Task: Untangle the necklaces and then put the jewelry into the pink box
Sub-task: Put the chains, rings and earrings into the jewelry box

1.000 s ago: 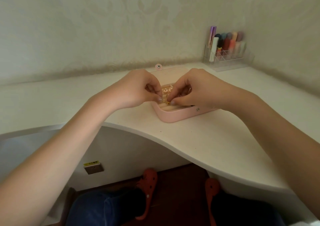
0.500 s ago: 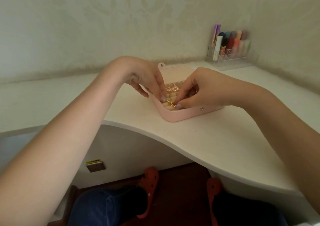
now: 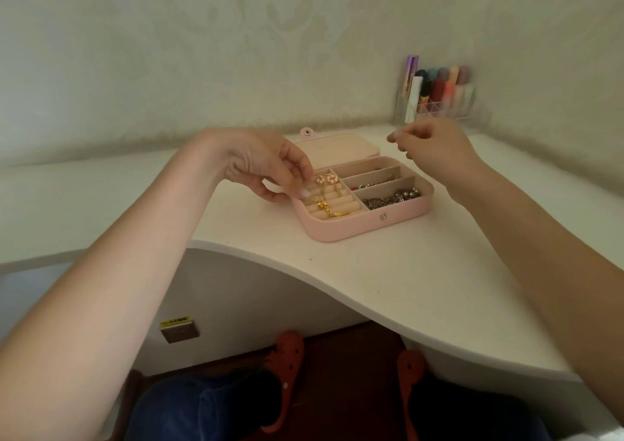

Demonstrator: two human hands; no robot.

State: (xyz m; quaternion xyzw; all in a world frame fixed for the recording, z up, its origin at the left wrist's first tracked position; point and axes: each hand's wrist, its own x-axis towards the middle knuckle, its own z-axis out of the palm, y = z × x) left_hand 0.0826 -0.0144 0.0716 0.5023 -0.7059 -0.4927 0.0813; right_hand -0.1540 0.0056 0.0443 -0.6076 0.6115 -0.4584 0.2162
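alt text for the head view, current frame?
An open pink jewelry box sits on a white desk; the left hand reaches its fingertips to the ring-roll section holding gold jewelry, while the right hand hovers blurred behind the box, loosely curled. Chains fill the right compartments.

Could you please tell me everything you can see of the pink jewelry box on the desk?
The pink box lies open on the white desk, its lid folded flat behind with a snap tab. It looks like smooth faux leather with a beige lining. The left half holds padded rolls carrying gold pieces and two pink earrings; the right half has three compartments, the nearer two holding chains. The left hand touches its left edge.
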